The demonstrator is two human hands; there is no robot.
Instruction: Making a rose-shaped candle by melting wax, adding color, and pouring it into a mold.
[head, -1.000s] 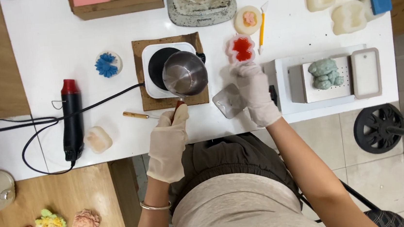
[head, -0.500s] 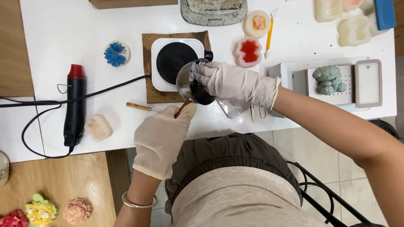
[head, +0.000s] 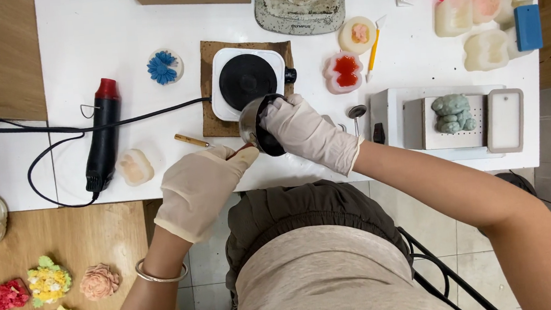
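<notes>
Pot now off the hotplate, tipped sideways; left hand pinches its handle, right hand has moved onto the rim, fingers spread

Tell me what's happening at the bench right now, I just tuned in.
A person in pale gloves works at a white table. The left hand grips the handle of a small steel pot, tipped on its side just off the black hotplate. The right hand is at the pot's mouth, fingers on its rim. A red-filled mould, a yellow-handled tool and a black heat gun lie nearby, untouched.
</notes>
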